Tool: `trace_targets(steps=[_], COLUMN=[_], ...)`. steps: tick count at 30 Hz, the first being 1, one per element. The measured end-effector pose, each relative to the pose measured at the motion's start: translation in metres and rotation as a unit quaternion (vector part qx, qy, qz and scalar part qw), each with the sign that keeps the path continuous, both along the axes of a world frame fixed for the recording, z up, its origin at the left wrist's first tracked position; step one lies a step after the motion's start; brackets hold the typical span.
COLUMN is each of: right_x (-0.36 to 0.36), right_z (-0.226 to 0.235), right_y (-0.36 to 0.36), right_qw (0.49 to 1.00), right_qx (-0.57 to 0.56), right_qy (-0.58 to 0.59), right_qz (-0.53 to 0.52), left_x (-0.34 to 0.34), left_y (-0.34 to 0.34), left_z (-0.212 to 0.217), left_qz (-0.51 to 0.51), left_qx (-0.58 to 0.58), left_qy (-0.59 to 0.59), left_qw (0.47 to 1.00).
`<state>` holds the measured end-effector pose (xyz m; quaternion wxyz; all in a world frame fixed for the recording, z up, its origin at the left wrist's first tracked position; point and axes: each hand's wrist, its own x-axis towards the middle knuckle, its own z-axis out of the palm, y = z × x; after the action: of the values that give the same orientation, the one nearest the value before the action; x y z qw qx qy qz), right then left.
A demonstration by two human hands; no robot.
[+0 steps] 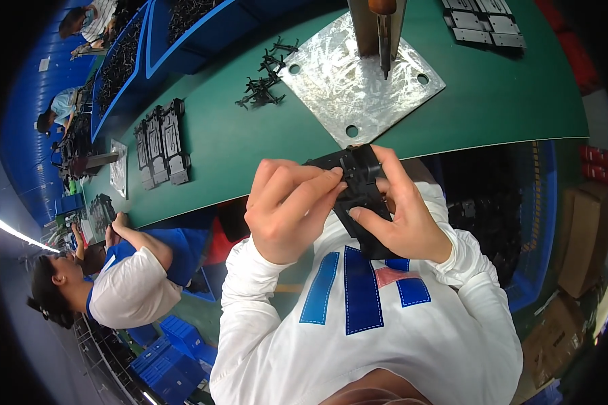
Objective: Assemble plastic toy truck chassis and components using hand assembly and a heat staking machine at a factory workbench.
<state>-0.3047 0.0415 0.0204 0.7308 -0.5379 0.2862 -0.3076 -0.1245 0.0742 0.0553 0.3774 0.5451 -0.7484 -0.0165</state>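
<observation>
We grasp a black plastic part (pixel 363 196) in our right hand (pixel 413 219), before our chest, near the table edge; the bunched fingertips of our left hand (pixel 282 210) touch it, though we cannot tell whether they pinch anything; beyond, a metal plate (pixel 338 84) lies on the green table (pixel 219 145), small black pieces (pixel 262 93) beside it.

Worn on the head, the one fisheye view looks steeply down past the white shirt (pixel 425 344), close above the left hand (pixel 284 206) and right hand (pixel 412 209), the tabletop's (pixel 493 94) near edge bowing across mid-frame.
</observation>
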Motion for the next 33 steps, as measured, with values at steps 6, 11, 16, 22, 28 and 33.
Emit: trace_targets(steps=[6, 11, 16, 22, 28, 33], right_x=[-0.002, -0.004, -0.004, -0.004, -0.001, -0.007], right_z=[0.003, 0.004, 0.004, 0.001, 0.0, 0.001], right_y=[0.002, 0.003, 0.003, 0.003, 0.005, 0.005], right_qw=[1.0, 0.998, 0.995, 0.998, 0.997, 0.982], right_qx=[0.011, 0.056, 0.086, 0.046, -0.035, -0.164], right_qy=[0.006, -0.037, -0.037, -0.035, -0.011, 0.014], right_qz=[0.003, -0.005, -0.014, -0.02, -0.062, -0.088], left_x=[-0.004, -0.007, -0.008, -0.012, -0.014, -0.014], left_y=[0.002, 0.003, 0.004, 0.007, 0.01, 0.015], left_z=[-0.002, 0.002, 0.002, 0.001, 0.002, 0.011], left_qz=[0.003, 0.004, -0.002, -0.003, 0.01, -0.021], left_qx=[0.01, 0.021, 0.012, 0.006, 0.017, -0.004], left_qy=[0.026, 0.024, 0.01, 0.022, 0.062, 0.043], left_qw=[1.0, 0.999, 1.0, 1.0, 0.998, 0.999])
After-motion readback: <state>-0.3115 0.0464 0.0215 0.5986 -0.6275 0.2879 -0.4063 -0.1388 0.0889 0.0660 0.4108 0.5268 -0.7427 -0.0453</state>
